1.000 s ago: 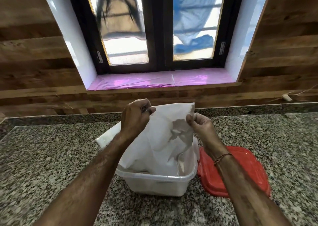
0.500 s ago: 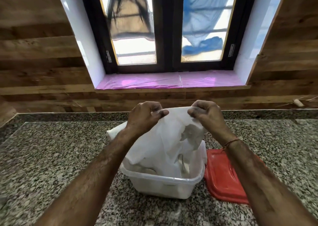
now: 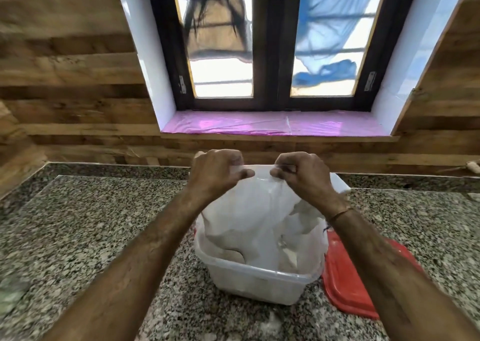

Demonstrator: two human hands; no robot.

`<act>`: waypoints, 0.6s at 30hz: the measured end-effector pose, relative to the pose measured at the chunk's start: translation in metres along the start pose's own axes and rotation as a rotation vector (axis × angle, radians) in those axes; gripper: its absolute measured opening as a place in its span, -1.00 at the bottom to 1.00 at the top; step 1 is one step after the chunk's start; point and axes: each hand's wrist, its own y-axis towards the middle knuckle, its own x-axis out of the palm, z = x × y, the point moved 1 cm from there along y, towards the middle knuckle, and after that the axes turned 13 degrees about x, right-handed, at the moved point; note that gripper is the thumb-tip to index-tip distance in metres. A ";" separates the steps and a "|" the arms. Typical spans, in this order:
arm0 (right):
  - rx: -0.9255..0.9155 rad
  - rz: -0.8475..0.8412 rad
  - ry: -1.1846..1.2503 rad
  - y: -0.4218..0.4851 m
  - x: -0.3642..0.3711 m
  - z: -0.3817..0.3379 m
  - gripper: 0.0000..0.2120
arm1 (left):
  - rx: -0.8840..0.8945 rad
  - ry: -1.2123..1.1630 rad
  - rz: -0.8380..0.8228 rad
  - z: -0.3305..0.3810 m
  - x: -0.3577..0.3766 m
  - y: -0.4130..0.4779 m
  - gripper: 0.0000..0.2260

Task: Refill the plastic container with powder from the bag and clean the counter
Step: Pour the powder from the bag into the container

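Note:
A clear plastic container stands on the granite counter in front of me. A white plastic bag hangs upside down into it, its lower part resting inside with pale powder showing through. My left hand pinches the bag's top edge on the left. My right hand pinches the same edge on the right. Both hands hold the bag up above the container, close together. The powder level inside the container is mostly hidden by the bag.
A red lid lies flat on the counter right of the container, partly under my right forearm. Behind the counter rises a wood-panel wall with a window and a pink-covered sill. A small cork-like object sits at the far right edge.
Both hands have moved closer together along the bag's top edge and lifted it. My right hand rose from the bag's side to its top, and the bag hangs straighter over the container.

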 end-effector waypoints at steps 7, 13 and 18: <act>-0.062 -0.071 -0.050 -0.004 -0.001 -0.016 -0.79 | -0.012 0.018 0.068 -0.012 -0.004 -0.012 -0.64; -0.011 0.078 -0.018 -0.004 0.001 -0.024 -0.84 | -0.194 -0.339 0.288 -0.012 -0.003 -0.013 -0.61; -0.048 0.202 0.028 -0.015 0.012 -0.025 -0.83 | -0.289 -0.643 0.186 0.000 0.038 -0.040 -0.24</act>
